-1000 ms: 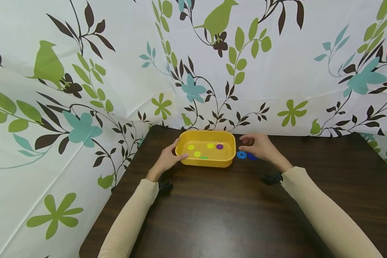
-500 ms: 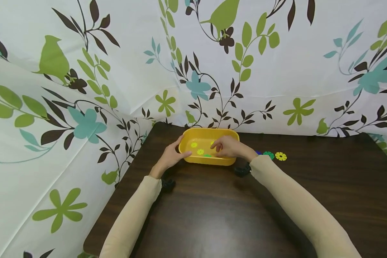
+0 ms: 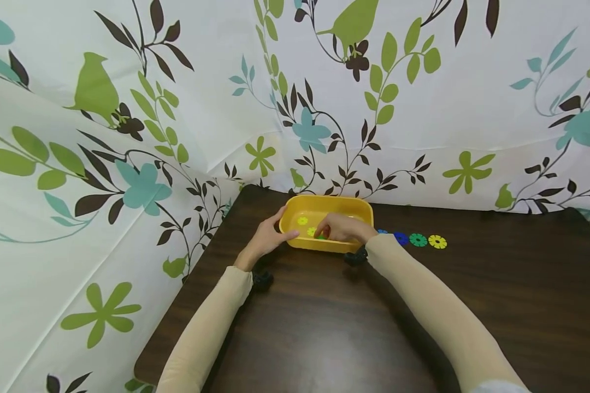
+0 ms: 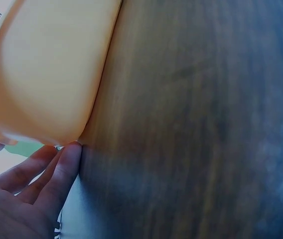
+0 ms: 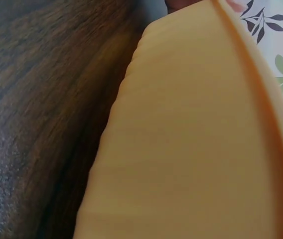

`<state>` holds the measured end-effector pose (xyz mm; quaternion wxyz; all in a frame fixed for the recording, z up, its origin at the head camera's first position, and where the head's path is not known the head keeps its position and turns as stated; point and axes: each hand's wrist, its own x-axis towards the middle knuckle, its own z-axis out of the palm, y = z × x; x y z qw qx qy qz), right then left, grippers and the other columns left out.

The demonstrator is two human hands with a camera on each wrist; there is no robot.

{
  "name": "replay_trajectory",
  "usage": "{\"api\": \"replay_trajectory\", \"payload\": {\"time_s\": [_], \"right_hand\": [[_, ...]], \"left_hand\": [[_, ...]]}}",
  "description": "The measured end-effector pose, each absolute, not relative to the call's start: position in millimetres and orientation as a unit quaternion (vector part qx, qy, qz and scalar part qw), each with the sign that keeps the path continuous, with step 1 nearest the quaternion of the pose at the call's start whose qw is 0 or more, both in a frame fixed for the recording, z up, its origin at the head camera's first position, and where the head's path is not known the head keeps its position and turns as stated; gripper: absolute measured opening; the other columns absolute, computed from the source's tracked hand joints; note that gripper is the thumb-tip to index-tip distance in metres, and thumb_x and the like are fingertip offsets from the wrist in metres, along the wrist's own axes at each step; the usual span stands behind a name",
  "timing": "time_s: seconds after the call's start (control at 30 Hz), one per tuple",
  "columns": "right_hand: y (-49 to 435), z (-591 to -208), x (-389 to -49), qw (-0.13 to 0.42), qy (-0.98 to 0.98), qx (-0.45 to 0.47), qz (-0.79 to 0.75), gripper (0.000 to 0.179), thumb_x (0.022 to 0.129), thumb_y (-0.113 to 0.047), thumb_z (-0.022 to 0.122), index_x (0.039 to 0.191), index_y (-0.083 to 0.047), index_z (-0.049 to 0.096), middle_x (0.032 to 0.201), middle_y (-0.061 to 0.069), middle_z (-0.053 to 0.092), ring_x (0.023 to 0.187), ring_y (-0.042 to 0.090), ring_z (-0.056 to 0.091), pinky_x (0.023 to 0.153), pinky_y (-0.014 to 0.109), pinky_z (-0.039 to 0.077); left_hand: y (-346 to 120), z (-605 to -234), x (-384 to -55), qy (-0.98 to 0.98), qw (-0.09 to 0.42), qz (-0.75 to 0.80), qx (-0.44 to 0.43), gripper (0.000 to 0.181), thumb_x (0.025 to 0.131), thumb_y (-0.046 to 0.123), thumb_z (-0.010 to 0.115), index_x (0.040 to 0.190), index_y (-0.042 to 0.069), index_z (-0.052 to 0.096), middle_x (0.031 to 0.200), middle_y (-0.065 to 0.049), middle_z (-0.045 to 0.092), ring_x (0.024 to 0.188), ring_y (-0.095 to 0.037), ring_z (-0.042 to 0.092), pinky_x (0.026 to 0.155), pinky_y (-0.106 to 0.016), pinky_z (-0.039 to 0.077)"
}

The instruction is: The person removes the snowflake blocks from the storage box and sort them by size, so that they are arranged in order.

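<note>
A yellow plastic tray [image 3: 319, 244] stands near the back of the table. My left hand [image 3: 266, 239] holds its left end, thumb over the rim; in the left wrist view those fingers [image 4: 64, 167] press against the outer wall. My right hand [image 3: 343, 227] reaches down inside, fingers bent, with the fingertips right at a green flower-shaped disc [image 3: 322, 237]. Whether they pinch it I cannot tell. Two yellow flower discs [image 3: 302, 221] lie in the tray left of these fingers; the hand covers part of the floor. In the right wrist view the tray's long wall [image 5: 181, 124] hides the right hand's fingers.
A row of flower discs lies on the table right of the tray: light blue [image 3: 382, 231], partly behind the sleeve, dark blue [image 3: 401, 238], green [image 3: 418, 240] and yellow [image 3: 437, 242]. A patterned curtain [image 3: 398, 158] hangs behind the dark wooden table [image 3: 300, 322].
My right hand has moved left from beside the disc row into the tray, then further left to the green disc. My left hand keeps its hold. The head view has shifted slightly.
</note>
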<state>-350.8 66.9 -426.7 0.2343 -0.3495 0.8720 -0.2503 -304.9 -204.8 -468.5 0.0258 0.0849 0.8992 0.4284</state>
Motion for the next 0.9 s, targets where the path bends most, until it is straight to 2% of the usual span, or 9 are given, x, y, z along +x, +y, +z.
{"api": "replay_trajectory", "payload": {"time_s": [0.27,0.4,0.5,0.7,0.9], "right_hand": [[71.9,-435.8,-354.2,0.229,0.868,-0.341,-0.278,0.048,0.094,0.019,0.056,0.13,-0.003,0.079,0.104,0.011,0.073,0.091,0.02,0.057,0.083,0.027,0.05],[74.3,-437.3,-355.1,0.226,0.87,-0.341,-0.276,0.044,0.095,0.017,0.058,0.128,-0.004,0.079,0.112,0.014,0.074,0.098,0.023,0.061,0.094,0.034,0.057],[75.1,-435.4,-353.4,0.227,0.872,-0.335,-0.275,0.036,0.097,0.013,0.062,0.124,-0.006,0.077,0.12,0.017,0.074,0.104,0.026,0.062,0.099,0.039,0.058],[74.7,-431.1,-353.5,0.235,0.879,-0.327,-0.256,0.027,0.097,0.01,0.068,0.116,-0.009,0.071,0.119,0.017,0.071,0.102,0.026,0.059,0.087,0.031,0.051],[80.1,-427.1,-354.9,0.244,0.879,-0.344,-0.221,0.036,0.096,0.007,0.067,0.126,-0.011,0.075,0.124,0.017,0.074,0.104,0.026,0.063,0.091,0.033,0.058]], "left_hand": [[-203.4,-469.8,-305.3,0.897,0.023,0.433,0.084,0.098,0.098,0.044,0.082,0.175,0.02,0.027,0.183,-0.008,0.027,0.168,-0.036,0.032,0.137,-0.062,0.027],[-204.2,-469.9,-305.7,0.897,0.024,0.434,0.084,0.098,0.098,0.044,0.082,0.175,0.019,0.027,0.183,-0.007,0.027,0.168,-0.036,0.031,0.137,-0.061,0.027],[-203.6,-468.3,-305.4,0.896,0.025,0.435,0.081,0.098,0.098,0.044,0.082,0.175,0.02,0.027,0.183,-0.008,0.027,0.168,-0.037,0.031,0.137,-0.062,0.026],[-203.0,-467.5,-304.6,0.894,0.028,0.44,0.077,0.096,0.099,0.042,0.081,0.175,0.022,0.027,0.183,-0.008,0.027,0.169,-0.037,0.03,0.137,-0.062,0.025],[-201.9,-466.7,-303.1,0.893,0.027,0.443,0.077,0.097,0.098,0.042,0.082,0.175,0.022,0.027,0.183,-0.008,0.026,0.169,-0.036,0.03,0.137,-0.061,0.025]]}}
